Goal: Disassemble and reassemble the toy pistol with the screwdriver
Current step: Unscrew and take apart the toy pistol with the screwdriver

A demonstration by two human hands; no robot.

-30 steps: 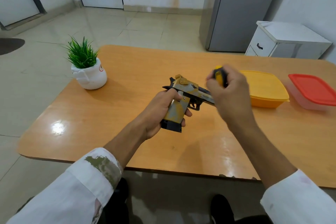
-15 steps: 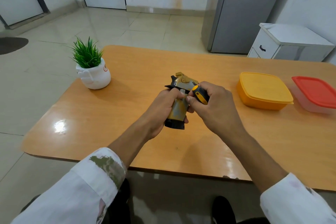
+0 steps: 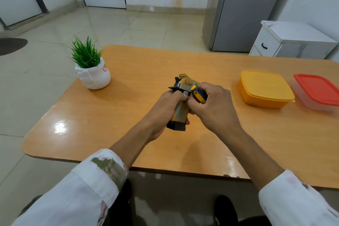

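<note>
Compared with one second ago, the right hand (image 3: 213, 110) has moved in from the right of the toy pistol (image 3: 180, 113) and now sits against it. The screwdriver (image 3: 199, 94) that we carried raised and apart now lies with its yellow-and-black handle across the upper frame, just above the grip. The barrel, visible before, is now hidden behind the right hand. The tip of the tool is also hidden, so we cannot tell whether it is seated in a screw. We judge that we are setting the tool for a screw on the frame.

The left hand (image 3: 165, 108) grasps the pistol grip, fingers wrapped round it. It holds the pistol upright over the middle of the table (image 3: 128, 119), butt towards the near edge. The right hand is curled round the screwdriver handle.

Count:
- toy pistol: one, apparently whole
- screwdriver: one
- lidded boxes: two, at the right side, one yellow box (image 3: 264, 88) and one red-lidded box (image 3: 319, 90) just beside it
- potted plant (image 3: 92, 75): one, far left
</note>
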